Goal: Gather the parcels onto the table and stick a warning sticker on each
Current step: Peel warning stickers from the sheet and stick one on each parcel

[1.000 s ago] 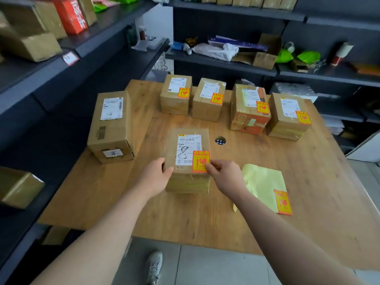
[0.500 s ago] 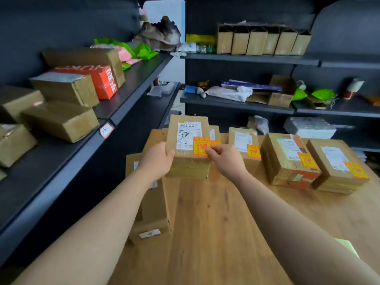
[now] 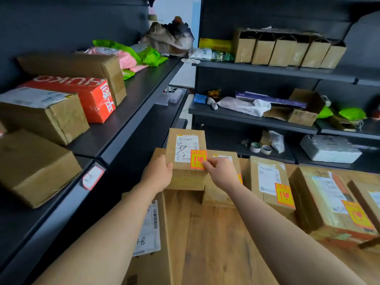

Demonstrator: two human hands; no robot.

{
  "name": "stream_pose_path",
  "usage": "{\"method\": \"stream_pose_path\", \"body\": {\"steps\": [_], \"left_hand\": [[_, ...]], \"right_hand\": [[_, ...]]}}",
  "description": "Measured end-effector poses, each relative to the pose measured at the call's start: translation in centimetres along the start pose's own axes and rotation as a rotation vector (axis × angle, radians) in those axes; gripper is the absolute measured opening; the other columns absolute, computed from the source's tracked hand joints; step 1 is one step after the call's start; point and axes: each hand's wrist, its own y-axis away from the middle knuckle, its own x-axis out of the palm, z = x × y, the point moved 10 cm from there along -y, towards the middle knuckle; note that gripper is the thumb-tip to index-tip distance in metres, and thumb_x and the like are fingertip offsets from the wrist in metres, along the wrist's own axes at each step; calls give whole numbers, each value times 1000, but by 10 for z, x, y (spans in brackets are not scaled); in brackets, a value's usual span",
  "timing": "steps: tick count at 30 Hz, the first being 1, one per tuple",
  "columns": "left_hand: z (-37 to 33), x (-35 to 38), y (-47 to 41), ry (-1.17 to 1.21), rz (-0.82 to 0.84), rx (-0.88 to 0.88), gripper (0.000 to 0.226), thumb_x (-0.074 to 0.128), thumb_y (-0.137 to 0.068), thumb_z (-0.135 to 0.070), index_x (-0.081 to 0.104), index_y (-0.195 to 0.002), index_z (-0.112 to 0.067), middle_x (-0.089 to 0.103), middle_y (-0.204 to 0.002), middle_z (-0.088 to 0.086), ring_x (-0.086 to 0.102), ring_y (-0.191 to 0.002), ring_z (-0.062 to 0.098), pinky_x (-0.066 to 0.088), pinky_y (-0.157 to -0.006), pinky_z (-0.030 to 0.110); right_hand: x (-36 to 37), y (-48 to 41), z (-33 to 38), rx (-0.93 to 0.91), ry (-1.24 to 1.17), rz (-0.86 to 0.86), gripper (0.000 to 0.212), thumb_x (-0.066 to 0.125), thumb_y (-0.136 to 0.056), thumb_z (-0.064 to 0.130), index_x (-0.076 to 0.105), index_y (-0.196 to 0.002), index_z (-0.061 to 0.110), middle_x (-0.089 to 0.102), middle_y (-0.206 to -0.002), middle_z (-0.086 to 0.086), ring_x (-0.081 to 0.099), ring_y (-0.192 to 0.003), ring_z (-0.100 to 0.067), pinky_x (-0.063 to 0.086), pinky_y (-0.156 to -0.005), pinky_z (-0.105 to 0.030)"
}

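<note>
Your arms reach forward; your left hand [image 3: 158, 174] and right hand [image 3: 221, 172] clasp the parcel [image 3: 186, 161] above the bench [image 3: 216, 243], right fingertips [image 3: 205, 164] pinching its sticker [image 3: 198, 159].

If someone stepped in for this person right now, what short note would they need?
Left hand and right hand together hold a small stickered parcel lifted above the wooden table.
Done: its orange warning sticker is on; the parcels to the right carry stickers too.
Left: set this one down; no sticker shows on the long parcel at the table's left edge. More boxes sit on the left shelf.
</note>
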Motion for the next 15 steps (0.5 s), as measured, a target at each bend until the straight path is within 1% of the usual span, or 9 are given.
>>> {"method": "stream_pose_path", "body": {"steps": [3,6,8,12,13,15], "left_hand": [[12,16,-22,9,15,-22,16,42,-98,-28,54,-100,-18,59,-95,-2,55,-73,12,36,-51,24],[26,38,-38,-1,48,-38,17,42,-98,-29,55,-99,-17,61,-98,-1,57,-79,16,42,-58,29],[35,51,-43,-33,75,-53,20,42,-98,-30,55,-101,-16,61,-98,0,57,-82,20,45,-64,31],[50,70,-45,-65,108,-66,16,44,-97,-29,55,-99,-17,61,-95,0,57,-78,17,42,-60,29],[51,72,-44,-75,112,-61,15,44,-97,-29,54,-99,-18,61,-95,-1,57,-78,17,43,-61,30],[53,74,-43,-93,123,-51,16,44,-97,-29,54,-100,-16,61,-96,0,58,-80,18,49,-66,32]], "right_hand": [[17,-24,-12,9,22,29,33,50,-96,40,68,-113,19,70,-86,4,61,-72,-8,49,-61,-23],[35,-40,-28,23,80,56,32,50,-95,41,71,-103,18,70,-84,1,62,-73,-12,54,-66,-31],[46,-46,-38,38,120,77,32,51,-94,41,71,-100,16,69,-85,-1,62,-75,-15,54,-69,-35],[62,-49,-47,64,181,105,30,52,-93,41,70,-90,17,63,-72,5,57,-64,-10,44,-51,-25],[65,-50,-47,70,196,113,31,53,-93,41,70,-88,16,62,-70,4,58,-63,-11,45,-51,-25],[71,-50,-47,87,227,134,29,53,-93,40,68,-87,15,64,-73,1,61,-65,-15,52,-57,-29]]}}
